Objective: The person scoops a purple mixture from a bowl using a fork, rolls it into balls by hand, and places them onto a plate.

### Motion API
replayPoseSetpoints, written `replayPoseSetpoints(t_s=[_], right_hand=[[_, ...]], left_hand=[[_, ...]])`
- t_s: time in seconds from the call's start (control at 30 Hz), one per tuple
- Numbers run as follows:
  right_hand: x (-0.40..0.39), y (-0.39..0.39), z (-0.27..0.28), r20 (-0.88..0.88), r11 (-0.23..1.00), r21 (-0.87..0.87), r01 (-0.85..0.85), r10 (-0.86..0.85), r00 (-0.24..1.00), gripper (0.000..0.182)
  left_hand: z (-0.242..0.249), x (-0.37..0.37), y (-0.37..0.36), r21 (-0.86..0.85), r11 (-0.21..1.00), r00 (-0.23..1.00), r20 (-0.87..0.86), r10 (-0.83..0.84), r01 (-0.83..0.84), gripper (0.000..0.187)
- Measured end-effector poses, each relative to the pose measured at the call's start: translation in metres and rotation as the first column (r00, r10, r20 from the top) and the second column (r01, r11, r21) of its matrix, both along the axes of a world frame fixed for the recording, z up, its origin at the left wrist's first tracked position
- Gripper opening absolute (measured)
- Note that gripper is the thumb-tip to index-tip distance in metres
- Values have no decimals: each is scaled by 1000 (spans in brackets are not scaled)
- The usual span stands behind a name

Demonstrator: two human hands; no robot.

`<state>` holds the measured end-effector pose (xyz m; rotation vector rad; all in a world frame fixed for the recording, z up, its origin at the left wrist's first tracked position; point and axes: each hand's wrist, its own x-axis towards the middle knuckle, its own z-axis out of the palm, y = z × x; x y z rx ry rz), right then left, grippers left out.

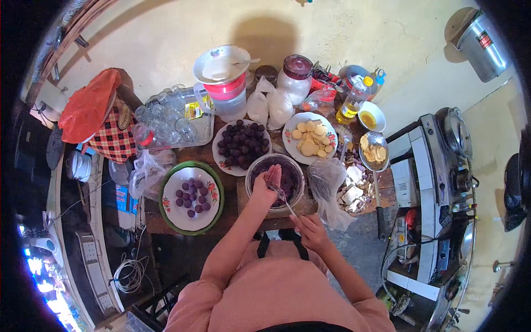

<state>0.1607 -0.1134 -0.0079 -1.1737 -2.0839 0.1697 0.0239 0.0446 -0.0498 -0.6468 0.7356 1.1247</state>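
Observation:
My left hand is over a bowl of dark purple mash, its palm partly visible and its fingers close together; whether something lies in it I cannot make out. My right hand grips the handle of a metal spoon, just outside the bowl's near rim. The spoon's head is up against my left hand. Behind the bowl stands a plate of dark purple balls. To the left, smaller purple balls lie on a flowered plate set in a green basin.
Yellow slices fill a plate at the back. A plastic bag, peelings and a strainer are on the right. Glasses stand on a tray, back left. An oil bottle and stove are farther right.

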Motion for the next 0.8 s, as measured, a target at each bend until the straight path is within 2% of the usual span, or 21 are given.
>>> replayPoseSetpoints(t_s=[0.07, 0.17, 0.27, 0.37, 0.4, 0.5, 0.57, 0.6, 0.7, 0.8], right_hand=[[2, -5, 2, 41, 1000, -1, 22, -22, 999, 41], [8, -8, 2, -35, 1000, 12, 12, -12, 999, 38], [14, -12, 3, -261, 995, 86, 58, -34, 965, 30], [19, -14, 13, -430, 960, -149, 239, -280, 858, 24], [20, -13, 15, -489, 940, -231, 253, -337, 804, 25], [21, 3, 17, -608, 862, -444, 244, -490, 625, 29], [23, 12, 10, -639, 809, -549, 209, -567, 519, 31], [23, 16, 7, -643, 808, -554, 202, -569, 513, 31], [25, 25, -6, -640, 796, -581, 173, -577, 508, 31], [30, 32, -16, -598, 755, -647, 107, -590, 543, 31]], left_hand=[[-8, 1, 2, -14, 1000, 1000, -10, -13, 13, 26], [-12, -1, 3, -12, 1000, 1000, -27, -9, 8, 22], [-2, -4, 3, 62, 994, 993, -77, -90, 94, 21], [32, -12, -4, 119, 970, 970, -141, -197, 214, 20], [39, -13, -6, 129, 959, 959, -160, -233, 254, 20], [13, -24, -6, 79, 951, 942, -181, -282, 300, 24], [-31, -41, -4, 492, 803, 894, 103, -436, 335, 30], [-36, -46, -3, 673, 686, 817, 211, -537, 278, 33], [-48, -49, -2, 672, 694, 845, 191, -500, 259, 33], [-2, -43, -9, 533, 806, 934, 76, -350, 259, 26]])
